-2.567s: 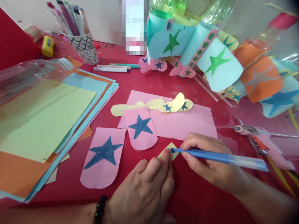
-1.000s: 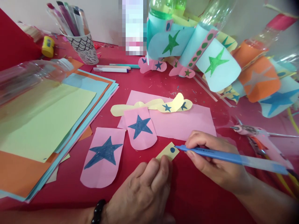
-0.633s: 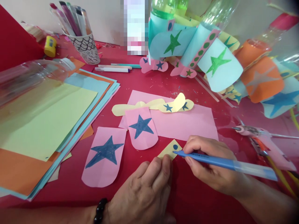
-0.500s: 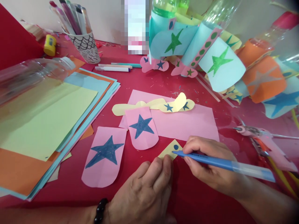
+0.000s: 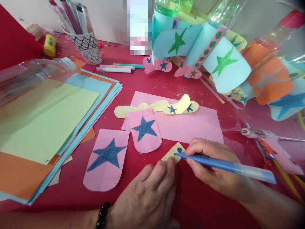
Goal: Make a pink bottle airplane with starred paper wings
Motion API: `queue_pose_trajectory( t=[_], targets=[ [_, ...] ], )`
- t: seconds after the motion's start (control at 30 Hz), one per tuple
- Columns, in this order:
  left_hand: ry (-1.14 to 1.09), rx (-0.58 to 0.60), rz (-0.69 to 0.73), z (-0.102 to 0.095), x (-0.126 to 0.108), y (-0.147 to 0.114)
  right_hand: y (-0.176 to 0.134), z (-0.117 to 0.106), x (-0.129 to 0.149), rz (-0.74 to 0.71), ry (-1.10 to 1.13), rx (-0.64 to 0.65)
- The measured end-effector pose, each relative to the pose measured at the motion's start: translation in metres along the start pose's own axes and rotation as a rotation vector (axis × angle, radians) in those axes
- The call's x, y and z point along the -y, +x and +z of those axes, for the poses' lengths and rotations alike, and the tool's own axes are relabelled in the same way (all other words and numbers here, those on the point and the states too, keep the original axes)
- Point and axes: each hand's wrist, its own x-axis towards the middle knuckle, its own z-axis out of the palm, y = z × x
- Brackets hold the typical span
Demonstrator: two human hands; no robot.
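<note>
My right hand (image 5: pixel 214 170) grips a blue felt-tip pen (image 5: pixel 212 162) between thumb and fingers. Its tip touches a small yellow paper strip (image 5: pixel 169 154), where a filled blue dot and the start of a second mark show. With curled fingers, my left hand (image 5: pixel 149 190) holds the strip down on the red table; most of the strip is hidden beneath it. Just beyond lie two pink paper pieces with rounded ends and blue stars, a smaller one (image 5: pixel 152 144) and a larger one (image 5: pixel 102 179). A yellow wavy cutout (image 5: pixel 159 106) with blue stars rests on a pink sheet (image 5: pixel 195 127).
Stacked coloured paper (image 5: pixel 52 121) covers the left side, with a clear plastic bottle (image 5: pixel 30 76) on it. At the back stand a cup of markers (image 5: pixel 87 47) and a yellow glue stick (image 5: pixel 50 45). Paper-wrapped bottles (image 5: pixel 195 47) and a pink glue gun (image 5: pixel 271 143) occupy the right.
The pen tip has shifted slightly left on the yellow strip, and a small blue mark now shows beside the dot. My left hand stays in place.
</note>
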Motion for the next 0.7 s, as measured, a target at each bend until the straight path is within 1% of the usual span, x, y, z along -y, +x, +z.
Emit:
queue_pose_trajectory(
  t=[0.1,0.23,0.37,0.47,0.7],
  targets=[
    [-0.005,-0.013,0.008,0.0011,0.0011,-0.0009,-0.0003,-0.0012,0.0004,-0.014,0.007,0.002],
    [-0.001,-0.013,0.005,0.0005,-0.0010,-0.0032,0.0003,-0.0019,0.0015,0.017,-0.001,0.013],
    [0.001,0.004,-0.006,-0.0011,-0.0023,-0.0025,0.0011,-0.0011,0.0008,-0.021,0.015,0.005],
    [0.008,0.019,-0.012,-0.0025,-0.0015,-0.0008,0.0014,-0.0010,0.0005,-0.018,0.012,0.003],
    [0.003,-0.006,-0.014,-0.0031,-0.0023,-0.0010,0.0018,-0.0014,0.0017,-0.019,0.002,0.005]
  ],
)
